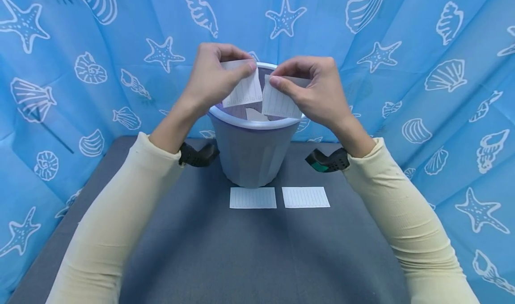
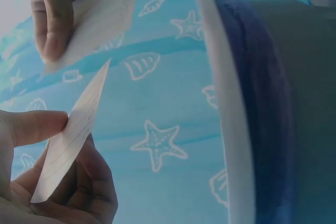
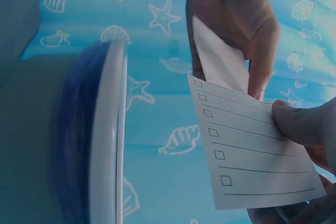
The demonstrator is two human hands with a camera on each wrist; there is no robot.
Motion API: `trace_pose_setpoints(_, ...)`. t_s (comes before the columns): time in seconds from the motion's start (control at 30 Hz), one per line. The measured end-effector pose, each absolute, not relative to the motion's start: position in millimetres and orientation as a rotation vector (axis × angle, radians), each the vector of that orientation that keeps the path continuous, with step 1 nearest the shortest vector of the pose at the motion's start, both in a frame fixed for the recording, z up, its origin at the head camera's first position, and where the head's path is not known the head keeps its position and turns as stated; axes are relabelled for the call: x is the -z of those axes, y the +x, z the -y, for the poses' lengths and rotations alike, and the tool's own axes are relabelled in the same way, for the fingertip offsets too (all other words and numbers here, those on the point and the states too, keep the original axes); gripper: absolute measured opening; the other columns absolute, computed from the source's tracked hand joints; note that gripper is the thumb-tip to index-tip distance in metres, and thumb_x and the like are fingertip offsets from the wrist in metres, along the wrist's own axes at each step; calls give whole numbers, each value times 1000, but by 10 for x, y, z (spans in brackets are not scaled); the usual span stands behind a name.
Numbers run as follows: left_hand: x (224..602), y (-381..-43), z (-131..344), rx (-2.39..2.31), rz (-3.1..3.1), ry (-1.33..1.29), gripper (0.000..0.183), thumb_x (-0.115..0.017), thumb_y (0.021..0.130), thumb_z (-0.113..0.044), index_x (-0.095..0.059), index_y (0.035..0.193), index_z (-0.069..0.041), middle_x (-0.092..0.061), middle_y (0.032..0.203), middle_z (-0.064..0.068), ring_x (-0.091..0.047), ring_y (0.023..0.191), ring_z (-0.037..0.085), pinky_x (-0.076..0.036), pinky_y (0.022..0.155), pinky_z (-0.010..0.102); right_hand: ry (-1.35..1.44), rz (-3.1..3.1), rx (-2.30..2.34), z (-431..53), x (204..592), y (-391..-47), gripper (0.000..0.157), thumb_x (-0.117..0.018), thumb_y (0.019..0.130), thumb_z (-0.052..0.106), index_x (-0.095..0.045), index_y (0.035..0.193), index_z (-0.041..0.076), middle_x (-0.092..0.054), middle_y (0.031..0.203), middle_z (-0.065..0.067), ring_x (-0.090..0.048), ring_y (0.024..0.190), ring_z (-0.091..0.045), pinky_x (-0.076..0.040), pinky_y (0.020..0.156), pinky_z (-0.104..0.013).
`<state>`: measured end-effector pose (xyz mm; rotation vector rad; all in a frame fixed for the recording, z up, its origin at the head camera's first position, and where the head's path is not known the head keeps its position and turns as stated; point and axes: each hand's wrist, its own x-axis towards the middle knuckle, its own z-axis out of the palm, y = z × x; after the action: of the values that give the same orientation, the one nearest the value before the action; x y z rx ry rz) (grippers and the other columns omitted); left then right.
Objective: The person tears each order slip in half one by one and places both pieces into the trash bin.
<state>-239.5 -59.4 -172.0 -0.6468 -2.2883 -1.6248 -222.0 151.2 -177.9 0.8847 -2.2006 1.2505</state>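
Over the mouth of a grey bin [image 1: 253,154], each hand pinches a piece of lined checklist paper. The left hand [image 1: 213,76] has its piece [image 1: 244,93] between thumb and fingers. In the right hand [image 1: 319,91] is the other piece [image 1: 281,103], gripped the same way. The two pieces hang close together but look separate. Checkboxes and ruled lines show on the right hand's paper [image 3: 241,150] in the right wrist view. Another pale scrap of paper [image 1: 255,115] is visible inside the bin.
Two lined sheets lie side by side in front of the bin: a left sheet [image 1: 252,198] and a right sheet [image 1: 306,197]. Beneath everything is a dark grey tabletop [image 1: 257,255]. A blue seashell-patterned curtain [image 1: 241,9] hangs behind and at both sides.
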Motion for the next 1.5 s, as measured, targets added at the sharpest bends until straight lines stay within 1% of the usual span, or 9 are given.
trace_pose_setpoints(0.13, 1648, -2443, 565, 1601, 2334, -626, 21, -69, 97, -15, -74, 112, -1, -69, 112, 8, -59, 106, 18, -49, 86, 32, 843, 2252, -1218, -1496, 1725, -2329, 15, -75, 93, 10, -76, 97, -4, -74, 94, -11, -73, 92, -18, -56, 80, -26)
trace_pose_setpoints(0.3, 1572, -2538, 531, 1573, 2394, -596, 22, -68, 97, -17, -74, 113, -3, -69, 118, 6, -57, 114, 17, -47, 93, 32, 810, 2282, -1212, -1485, 1687, -2462, 15, -75, 94, 12, -77, 96, -2, -74, 92, -10, -72, 89, -17, -55, 79, -26)
trace_pose_setpoints(0.4, 1550, -2607, 523, 1573, 2405, -593, 22, -67, 97, -17, -73, 113, -3, -69, 119, 6, -57, 117, 16, -45, 96, 30, 787, 2313, -1196, -1484, 1669, -2536, 16, -74, 94, 13, -77, 97, -2, -74, 94, -10, -72, 92, -17, -55, 81, -27)
trace_pose_setpoints(0.67, 1509, -2779, 513, 1536, 2452, -534, 24, -66, 99, -17, -73, 116, -2, -68, 110, 6, -59, 98, 15, -46, 85, 28, 679, 2458, -1116, -1459, 1597, -2719, 19, -71, 97, 17, -76, 105, 0, -74, 104, -10, -70, 101, -16, -54, 85, -28)
trace_pose_setpoints(0.8, 1493, -2853, 509, 1517, 2497, -470, 24, -65, 100, -17, -73, 117, -3, -67, 113, 5, -58, 100, 14, -47, 85, 27, 635, 2521, -1106, -1439, 1563, -2800, 21, -69, 98, 17, -76, 110, 1, -74, 109, -9, -69, 100, -16, -54, 85, -27)
trace_pose_setpoints(0.97, 1478, -2937, 494, 1508, 2536, -405, 24, -65, 99, -16, -73, 119, -4, -66, 115, 5, -58, 102, 15, -48, 85, 27, 622, 2560, -1101, -1429, 1541, -2890, 22, -69, 98, 17, -76, 112, 2, -74, 110, -10, -69, 96, -16, -53, 82, -26)
trace_pose_setpoints(1.23, 1471, -3034, 496, 1404, 2602, -361, 26, -64, 98, -13, -72, 121, -4, -65, 116, 5, -59, 101, 14, -50, 84, 26, 583, 2605, -1129, -1432, 1519, -2992, 21, -71, 97, 17, -76, 111, 2, -72, 99, -8, -65, 84, -15, -50, 76, -25)
trace_pose_setpoints(1.37, 1469, -3060, 506, 1389, 2635, -347, 27, -65, 97, -13, -70, 123, -5, -65, 119, 6, -62, 104, 17, -52, 86, 27, 584, 2629, -1112, -1448, 1527, -3016, 22, -71, 97, 18, -75, 112, 2, -72, 100, -7, -65, 87, -16, -50, 78, -25)
trace_pose_setpoints(1.5, 1479, -3060, 523, 1382, 2655, -355, 28, -67, 96, -12, -69, 123, -4, -67, 117, 7, -63, 102, 17, -51, 86, 28, 601, 2637, -1094, -1460, 1535, -3019, 23, -70, 97, 17, -75, 113, 1, -72, 100, -8, -66, 88, -17, -52, 80, -25)
